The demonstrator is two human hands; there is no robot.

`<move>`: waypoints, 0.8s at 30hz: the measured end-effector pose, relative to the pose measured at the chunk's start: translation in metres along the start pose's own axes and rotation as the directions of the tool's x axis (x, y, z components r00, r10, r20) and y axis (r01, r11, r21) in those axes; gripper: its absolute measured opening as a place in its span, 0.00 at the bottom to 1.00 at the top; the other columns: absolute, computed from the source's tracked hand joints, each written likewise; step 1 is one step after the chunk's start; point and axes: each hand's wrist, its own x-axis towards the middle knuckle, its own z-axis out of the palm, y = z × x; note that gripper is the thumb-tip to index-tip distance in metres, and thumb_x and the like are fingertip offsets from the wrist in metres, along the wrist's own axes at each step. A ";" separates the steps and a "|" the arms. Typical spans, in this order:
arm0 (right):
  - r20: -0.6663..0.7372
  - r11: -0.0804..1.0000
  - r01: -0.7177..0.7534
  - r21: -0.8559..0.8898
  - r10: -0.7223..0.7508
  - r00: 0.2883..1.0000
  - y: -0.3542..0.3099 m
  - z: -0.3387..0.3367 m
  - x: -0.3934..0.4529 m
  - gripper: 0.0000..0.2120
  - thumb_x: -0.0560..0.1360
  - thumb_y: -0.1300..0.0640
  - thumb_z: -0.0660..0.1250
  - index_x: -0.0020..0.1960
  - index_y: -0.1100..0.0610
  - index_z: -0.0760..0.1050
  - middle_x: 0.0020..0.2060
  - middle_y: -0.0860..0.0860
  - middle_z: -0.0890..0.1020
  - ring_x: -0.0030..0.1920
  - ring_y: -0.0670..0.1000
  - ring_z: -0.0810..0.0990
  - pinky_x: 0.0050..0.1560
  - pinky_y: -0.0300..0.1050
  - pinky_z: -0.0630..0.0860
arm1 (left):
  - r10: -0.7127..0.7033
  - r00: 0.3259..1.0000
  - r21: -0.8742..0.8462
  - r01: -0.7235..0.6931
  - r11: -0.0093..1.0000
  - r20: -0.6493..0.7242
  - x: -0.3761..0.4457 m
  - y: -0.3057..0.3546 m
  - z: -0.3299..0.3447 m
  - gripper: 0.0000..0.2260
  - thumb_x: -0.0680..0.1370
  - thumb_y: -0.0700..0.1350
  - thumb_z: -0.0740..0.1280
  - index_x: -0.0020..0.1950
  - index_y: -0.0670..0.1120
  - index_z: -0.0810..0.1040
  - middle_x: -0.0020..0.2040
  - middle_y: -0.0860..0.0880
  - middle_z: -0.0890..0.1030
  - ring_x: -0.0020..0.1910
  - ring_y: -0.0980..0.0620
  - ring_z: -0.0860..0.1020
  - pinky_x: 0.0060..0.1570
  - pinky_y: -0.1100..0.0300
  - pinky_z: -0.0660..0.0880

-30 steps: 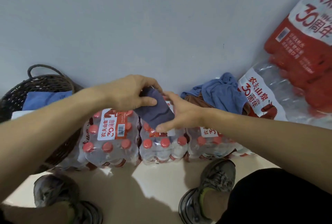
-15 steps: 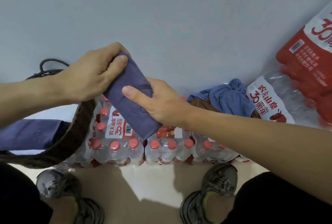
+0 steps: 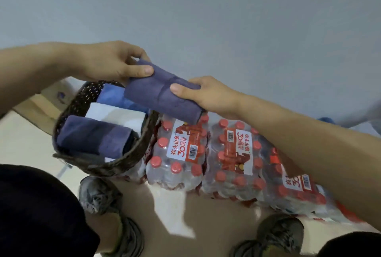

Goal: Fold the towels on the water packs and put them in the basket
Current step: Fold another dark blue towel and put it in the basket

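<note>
It looks like a storeroom or the back corner of a home: shrink-wrapped packs of bottled water [image 3: 181, 153] line a plain grey wall [image 3: 226, 19] on a pale floor [image 3: 171, 215], beside a woven basket [image 3: 132, 153] and flattened cardboard [image 3: 37, 110]

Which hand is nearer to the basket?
Left. The left hand is just above the basket; the right hand is further right, above the water packs.
</note>
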 end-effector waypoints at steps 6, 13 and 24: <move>0.025 0.991 -0.047 0.127 0.045 0.999 -0.012 0.075 0.080 0.16 0.76 0.49 0.71 0.54 0.63 0.80 0.47 0.62 0.84 0.41 0.56 0.79 0.43 0.51 0.75 | -0.346 0.919 -0.060 0.341 0.938 -0.189 0.000 -0.086 -0.045 0.09 0.80 0.45 0.65 0.57 0.41 0.77 0.49 0.38 0.81 0.41 0.45 0.80 0.28 0.62 0.79; 0.143 0.900 0.110 -0.423 -0.054 0.988 -0.008 0.118 0.117 0.15 0.77 0.46 0.68 0.56 0.56 0.79 0.47 0.52 0.81 0.53 0.55 0.79 0.45 0.42 0.68 | -0.357 0.900 0.359 0.429 0.829 -0.252 -0.010 -0.130 -0.033 0.08 0.79 0.45 0.67 0.57 0.44 0.79 0.52 0.44 0.79 0.46 0.44 0.79 0.43 0.52 0.80; 0.176 0.739 0.096 -0.667 0.032 0.984 -0.017 0.130 0.109 0.21 0.80 0.44 0.62 0.64 0.60 0.71 0.59 0.58 0.76 0.59 0.60 0.74 0.55 0.48 0.71 | -0.426 0.895 0.523 0.427 0.738 -0.130 -0.015 -0.126 -0.032 0.06 0.82 0.48 0.60 0.53 0.48 0.74 0.47 0.48 0.74 0.33 0.39 0.82 0.24 0.58 0.77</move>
